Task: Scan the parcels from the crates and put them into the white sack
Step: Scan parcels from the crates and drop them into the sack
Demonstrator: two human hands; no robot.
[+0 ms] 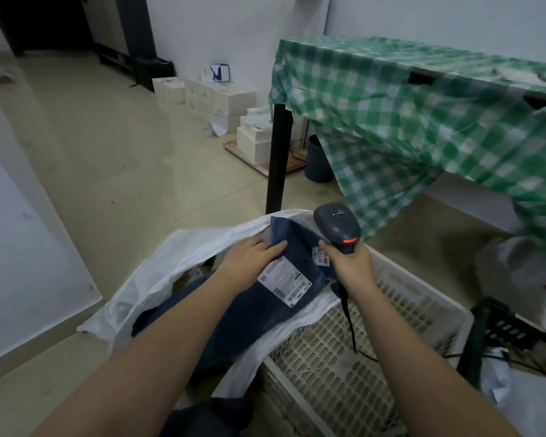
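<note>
A dark blue parcel (265, 307) with a white shipping label (286, 282) lies across the open mouth of the white sack (158, 279). My left hand (249, 260) grips the parcel's upper edge, fingers curled over it. My right hand (349, 263) holds a dark grey barcode scanner (338, 227) by its handle, red light glowing, just right of the parcel; its cable hangs down into the white plastic crate (391, 313). More dark parcels show inside the sack.
A table with a green checked cloth (423, 121) and a black leg (276, 165) stands behind the sack. A dark crate (501, 329) sits at the right. White boxes (221, 102) and a grey bin (317, 159) stand by the far wall. Tiled floor lies open to the left.
</note>
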